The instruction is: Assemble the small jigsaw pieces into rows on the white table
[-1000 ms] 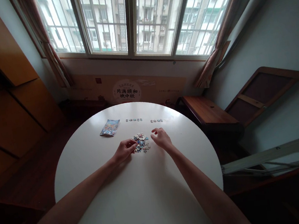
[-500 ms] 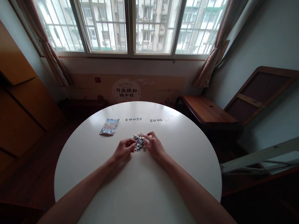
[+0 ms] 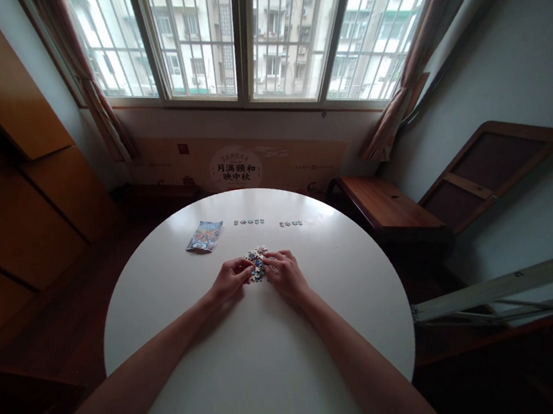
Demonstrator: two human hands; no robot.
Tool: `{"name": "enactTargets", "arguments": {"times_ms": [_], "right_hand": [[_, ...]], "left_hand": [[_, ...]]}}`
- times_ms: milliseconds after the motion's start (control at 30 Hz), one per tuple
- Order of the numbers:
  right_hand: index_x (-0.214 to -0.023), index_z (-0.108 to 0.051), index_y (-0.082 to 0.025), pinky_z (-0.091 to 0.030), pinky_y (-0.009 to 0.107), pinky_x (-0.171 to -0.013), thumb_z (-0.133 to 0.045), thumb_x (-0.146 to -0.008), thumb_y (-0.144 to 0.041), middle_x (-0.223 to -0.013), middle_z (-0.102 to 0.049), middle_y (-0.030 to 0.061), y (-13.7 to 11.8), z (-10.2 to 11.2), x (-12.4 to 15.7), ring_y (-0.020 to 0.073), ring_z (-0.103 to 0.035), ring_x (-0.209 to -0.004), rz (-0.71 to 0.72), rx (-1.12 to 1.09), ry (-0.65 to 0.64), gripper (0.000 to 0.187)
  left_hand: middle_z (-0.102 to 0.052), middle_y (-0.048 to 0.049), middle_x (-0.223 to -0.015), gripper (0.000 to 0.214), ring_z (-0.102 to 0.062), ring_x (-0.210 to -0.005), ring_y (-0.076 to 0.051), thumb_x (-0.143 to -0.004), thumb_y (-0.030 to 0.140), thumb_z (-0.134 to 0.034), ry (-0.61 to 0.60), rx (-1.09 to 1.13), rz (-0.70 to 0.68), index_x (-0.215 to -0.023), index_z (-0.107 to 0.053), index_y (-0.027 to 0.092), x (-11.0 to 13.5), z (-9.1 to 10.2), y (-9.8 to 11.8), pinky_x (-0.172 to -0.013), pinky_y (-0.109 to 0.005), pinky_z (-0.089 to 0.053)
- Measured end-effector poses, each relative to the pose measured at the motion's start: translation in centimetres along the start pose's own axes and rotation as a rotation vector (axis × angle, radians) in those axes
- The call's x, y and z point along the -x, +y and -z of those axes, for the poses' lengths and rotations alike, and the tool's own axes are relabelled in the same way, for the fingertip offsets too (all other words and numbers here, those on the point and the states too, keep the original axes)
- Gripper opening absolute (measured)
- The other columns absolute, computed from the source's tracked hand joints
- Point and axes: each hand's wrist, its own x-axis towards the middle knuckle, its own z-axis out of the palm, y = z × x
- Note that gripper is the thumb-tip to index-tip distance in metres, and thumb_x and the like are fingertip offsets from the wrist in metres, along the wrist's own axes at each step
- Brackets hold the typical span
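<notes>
A small heap of jigsaw puzzle pieces (image 3: 256, 253), white, blue and dark, lies on the round white table (image 3: 261, 370). At its left edge is my left hand (image 3: 231, 277), closed with thumb and fingertips together; what they pinch is too small to make out. My right hand (image 3: 285, 273) reaches over the heap's right side, its fingers a little apart and touching the pieces. Behind the heap stand two short rows of puzzle pieces, a left row (image 3: 249, 222) and a right row (image 3: 291, 223).
To the left of the rows lies a blue printed packet (image 3: 205, 236). Beyond the table's right edge is a low wooden bench (image 3: 387, 203). A pale metal frame (image 3: 512, 282) comes close to the table at the right. Wooden cabinets (image 3: 50, 214) line the left.
My right hand's fingers have shifted lower and flatter over the heap. My left hand stays about where it was. The whole view has moved slightly.
</notes>
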Motion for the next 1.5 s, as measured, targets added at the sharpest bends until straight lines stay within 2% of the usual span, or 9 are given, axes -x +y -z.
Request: {"name": "enactTargets", "arguments": {"times_ms": [267, 467, 600, 667, 767, 900, 1000, 1167, 1500], "right_hand": [[-0.105, -0.068, -0.023, -0.042, 0.038, -0.090, -0.054, -0.086, -0.024, -0.108, -0.067, 0.0047, 0.3, -0.1, -0.1, 0.0225, -0.052, -0.098, 0.028, -0.113, 0.029, 0.024], [-0.105, -0.067, -0.019, -0.045, 0.034, -0.087, -0.051, -0.085, -0.015, -0.105, -0.067, 0.0074, 0.5, -0.1, -0.2, 0.0212, -0.054, -0.100, 0.018, -0.160, 0.056, 0.026], [-0.100, -0.069, -0.017, -0.045, 0.037, -0.088, -0.050, -0.082, -0.013, -0.101, -0.068, 0.0094, 0.5, 0.0, -0.4, 0.0221, -0.056, -0.098, -0.017, -0.180, 0.125, 0.026], [-0.096, -0.070, -0.017, -0.047, 0.037, -0.086, -0.050, -0.082, -0.015, -0.098, -0.069, 0.0092, 0.2, 0.1, -0.4, 0.0219, -0.059, -0.094, -0.070, -0.258, 0.178, 0.024], [-0.090, -0.070, -0.018, -0.052, 0.035, -0.076, -0.055, -0.080, -0.024, -0.093, -0.070, 0.0075, -0.4, 0.3, -0.3, 0.0205, -0.064, -0.084, -0.202, -0.532, 0.215, 0.019], [-0.082, -0.069, -0.016, -0.054, 0.033, -0.068, -0.068, -0.070, -0.030, -0.077, -0.071, 0.0059, -1.3, 0.0, -0.1, 0.0200, -0.066, -0.071, -0.365, -0.917, 0.183, 0.018], [-0.076, -0.068, -0.016, -0.052, 0.030, -0.059, -0.071, -0.066, -0.029, -0.065, -0.068, 0.0029, -1.6, -0.4, -0.1, 0.0174, -0.064, -0.061, -0.390, -1.034, 0.133, 0.016], [-0.075, -0.069, -0.016, -0.050, 0.027, -0.058, -0.068, -0.065, -0.026, -0.067, -0.068, 0.0023, -1.4, -0.8, -0.1, 0.0154, -0.062, -0.060, -0.359, -1.060, 0.041, 0.014], [-0.073, -0.068, -0.017, -0.045, 0.022, -0.049, -0.063, -0.066, -0.021, -0.058, -0.062, -0.0004, -2.1, -0.7, 0.2, 0.0111, -0.055, -0.051, -0.277, -1.026, 0.011, 0.010]], "left_hand": [[-0.062, -0.0035, -0.064, 0.029, -0.056, -0.053, -0.011, -0.073, 0.036, -0.068, 0.004, -0.011, 0.020, -0.082, -0.063, 0.009, 0.2, 0.0, 0.2, -0.051, -0.022, -0.046], [-0.061, -0.0029, -0.064, 0.029, -0.056, -0.053, -0.011, -0.072, 0.036, -0.068, 0.003, -0.003, 0.025, -0.082, -0.063, 0.009, 0.2, 0.0, 0.2, -0.051, -0.022, -0.046], [-0.060, -0.0024, -0.064, 0.030, -0.055, -0.053, -0.010, -0.072, 0.037, -0.068, 0.001, 0.002, 0.029, -0.081, -0.063, 0.009, 0.1, 0.0, 0.4, -0.051, -0.022, -0.046], [-0.060, -0.0024, -0.064, 0.030, -0.055, -0.053, -0.011, -0.071, 0.038, -0.068, 0.000, 0.005, 0.029, -0.081, -0.063, 0.010, 0.1, 0.0, 0.5, -0.051, -0.022, -0.047], [-0.060, -0.0020, -0.064, 0.031, -0.056, -0.053, -0.011, -0.071, 0.038, -0.068, 0.002, 0.006, 0.027, -0.083, -0.063, 0.010, 0.2, -0.1, 0.7, -0.051, -0.022, -0.047], [-0.062, -0.0029, -0.068, 0.032, -0.057, -0.054, -0.011, -0.071, 0.038, -0.069, 0.006, -0.006, 0.023, -0.086, -0.064, 0.010, 0.2, -0.1, 0.8, -0.052, -0.023, -0.048], [-0.063, -0.0036, -0.071, 0.033, -0.057, -0.055, -0.011, -0.070, 0.037, -0.070, 0.005, 0.000, 0.021, -0.089, -0.063, 0.010, 0.1, 0.0, 0.8, -0.052, -0.023, -0.048], [-0.062, -0.0035, -0.072, 0.033, -0.058, -0.056, -0.011, -0.071, 0.038, -0.069, 0.003, 0.010, 0.012, -0.087, -0.062, 0.010, 0.2, -0.1, 0.8, -0.051, -0.022, -0.048], [-0.060, -0.0029, -0.063, 0.032, -0.055, -0.054, -0.010, -0.073, 0.040, -0.068, -0.032, -0.031, -0.008, -0.079, -0.062, 0.010, 0.2, 0.0, 1.0, -0.051, -0.021, -0.046]]}}
